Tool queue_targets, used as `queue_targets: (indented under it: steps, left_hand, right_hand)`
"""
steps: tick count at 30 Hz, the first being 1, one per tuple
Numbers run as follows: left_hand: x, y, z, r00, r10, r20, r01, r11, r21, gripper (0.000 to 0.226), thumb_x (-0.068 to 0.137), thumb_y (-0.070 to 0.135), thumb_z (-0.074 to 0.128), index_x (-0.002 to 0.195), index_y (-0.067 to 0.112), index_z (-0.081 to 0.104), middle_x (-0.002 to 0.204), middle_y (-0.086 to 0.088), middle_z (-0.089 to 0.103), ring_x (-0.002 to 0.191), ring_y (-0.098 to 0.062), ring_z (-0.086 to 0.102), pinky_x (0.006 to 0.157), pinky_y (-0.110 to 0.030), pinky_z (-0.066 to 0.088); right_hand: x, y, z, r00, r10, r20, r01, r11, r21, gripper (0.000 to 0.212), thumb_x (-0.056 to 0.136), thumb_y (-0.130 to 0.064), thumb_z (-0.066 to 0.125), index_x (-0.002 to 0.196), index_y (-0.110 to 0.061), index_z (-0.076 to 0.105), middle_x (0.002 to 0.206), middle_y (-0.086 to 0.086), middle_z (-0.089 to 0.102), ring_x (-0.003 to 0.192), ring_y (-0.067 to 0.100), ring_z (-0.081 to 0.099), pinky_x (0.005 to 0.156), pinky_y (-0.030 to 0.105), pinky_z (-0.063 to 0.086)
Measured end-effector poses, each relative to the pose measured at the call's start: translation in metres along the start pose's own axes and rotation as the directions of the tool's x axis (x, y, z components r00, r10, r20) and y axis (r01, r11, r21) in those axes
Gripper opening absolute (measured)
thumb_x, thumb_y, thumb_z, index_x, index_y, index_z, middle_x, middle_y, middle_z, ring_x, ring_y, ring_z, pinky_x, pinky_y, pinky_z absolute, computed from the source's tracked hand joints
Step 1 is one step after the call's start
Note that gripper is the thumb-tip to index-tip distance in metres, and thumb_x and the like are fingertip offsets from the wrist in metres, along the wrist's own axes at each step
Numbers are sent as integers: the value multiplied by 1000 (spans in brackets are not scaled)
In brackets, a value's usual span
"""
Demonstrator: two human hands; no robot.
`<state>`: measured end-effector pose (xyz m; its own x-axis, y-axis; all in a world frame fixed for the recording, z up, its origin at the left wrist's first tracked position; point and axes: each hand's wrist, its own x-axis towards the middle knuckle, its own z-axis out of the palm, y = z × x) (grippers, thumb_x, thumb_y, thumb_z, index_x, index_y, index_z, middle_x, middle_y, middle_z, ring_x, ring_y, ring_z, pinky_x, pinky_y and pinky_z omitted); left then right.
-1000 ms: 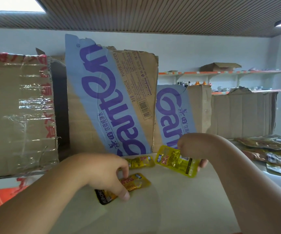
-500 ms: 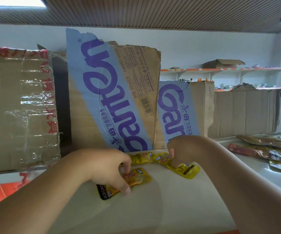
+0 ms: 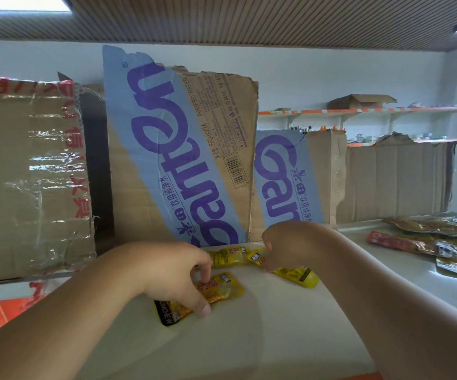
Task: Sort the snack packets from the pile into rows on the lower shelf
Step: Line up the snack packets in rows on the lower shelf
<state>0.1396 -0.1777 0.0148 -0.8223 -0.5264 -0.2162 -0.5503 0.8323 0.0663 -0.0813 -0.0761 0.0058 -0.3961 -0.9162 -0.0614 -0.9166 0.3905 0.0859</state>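
1. The left hand [image 3: 172, 272] is curled downward, with the thumb and forefinger closed on an orange packet [image 3: 222, 287] that lies flat on the shelf [image 3: 276, 333]. The thumb tip is at the packet's near edge and the forefinger is on its top.
2. A black packet end [image 3: 167, 315] sticks out from under that hand. Whether it belongs to the same packet cannot be told.
3. The right hand [image 3: 285, 244] is bent at the wrist, and its curled fingers grip the left end of a yellow packet [image 3: 298, 274]. The fingertips are hidden. The rest of that packet lies on the shelf, angled toward the right.
4. A second yellow packet [image 3: 227, 256] lies untouched between the hands, just in front of the big box [image 3: 180, 160] with the blue band.
5. The pile of packets [image 3: 430, 242] sits well apart on the right side of the shelf.
6. A smaller box [image 3: 290, 182], a taped box [image 3: 29, 174] and a plain box [image 3: 394, 182] stand along the back.
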Motion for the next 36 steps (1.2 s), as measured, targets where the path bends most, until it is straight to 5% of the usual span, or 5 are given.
queue_targets:
  steps: [9,16,22,27,36]
  left_hand:
    - [-2,0,0,1000,15,-5,-15,1000,-8,50,70,68,82,109,47,57,110,18,57,99,-6,59,90,-35,56]
    - [-2,2,0,999,8,-42,-7,1000,4,54,68,69,83,110,48,57,111,21,55,99,-4,57,90,-35,55]
    - [1,1,2,997,25,-77,-24,1000,14,55,69,68,82,113,49,55,114,23,55,95,-1,56,81,-29,53]
    - [0,0,1,973,90,-211,-84,996,38,47,70,67,82,105,54,54,95,39,52,84,13,52,58,-16,36]
    - [-33,1,-31,694,145,-705,-29,984,173,45,70,60,79,107,47,55,103,25,58,97,-1,49,78,-29,45]
  right_hand:
    - [-4,28,-12,995,103,-3,-103,995,-6,17,102,-16,46,103,-12,62,90,1,56,83,19,53,80,31,50]
    - [-19,27,-20,981,31,191,-63,984,164,52,79,-59,79,119,-29,63,105,-5,65,82,11,61,64,24,48]
    - [-23,15,-21,969,9,245,-5,1000,-16,57,75,-53,85,119,-31,57,99,-11,58,83,10,49,61,26,37]
    - [-22,17,-18,990,-25,140,20,999,35,42,80,-46,82,112,-32,60,102,-10,57,88,10,51,64,26,40]
    - [-23,19,-24,886,-66,-459,214,936,278,34,78,-42,81,80,-30,49,86,-7,58,75,15,56,56,25,37]
